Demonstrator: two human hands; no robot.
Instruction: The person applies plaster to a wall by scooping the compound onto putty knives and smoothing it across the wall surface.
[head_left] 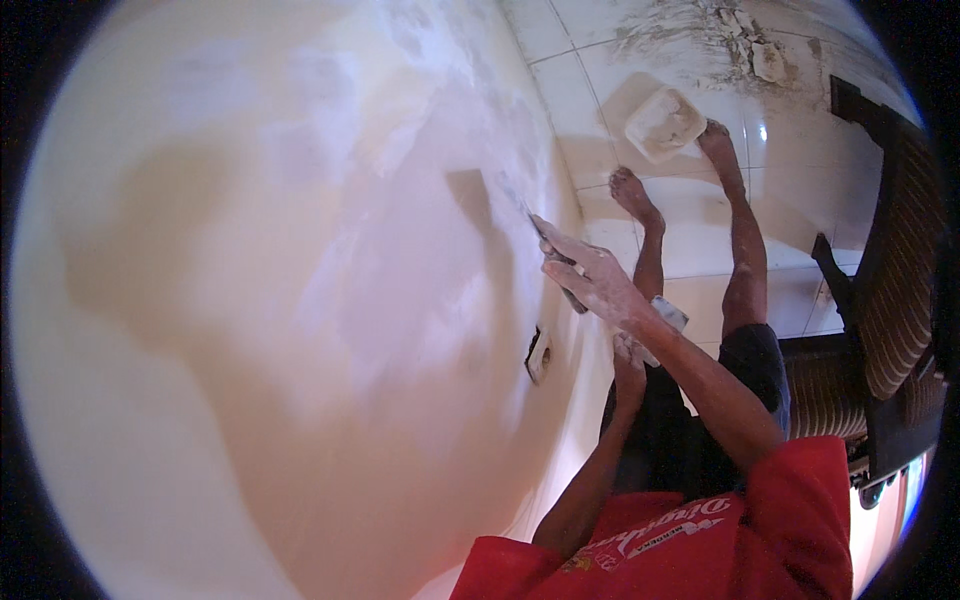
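My right hand (590, 278) grips a putty knife (536, 226), its thin blade held at or very near the white wall (150, 400), where a pale lilac-grey patch of filler (400, 260) spreads. Lower, my left hand (630, 355) holds a flat metal scraper (670, 315), partly hidden behind my right forearm, with its blade showing beside that wrist. Both hands are coated in white powder. Shadows of me and the knife fall across the wall.
A small wall socket (539, 355) sits below the patch. On the tiled floor (550, 90), a white plastic tub (665, 125) stands by my bare feet, with powdery debris (760, 55) beyond. A dark wooden chair with a striped cushion (890, 320) is at the right.
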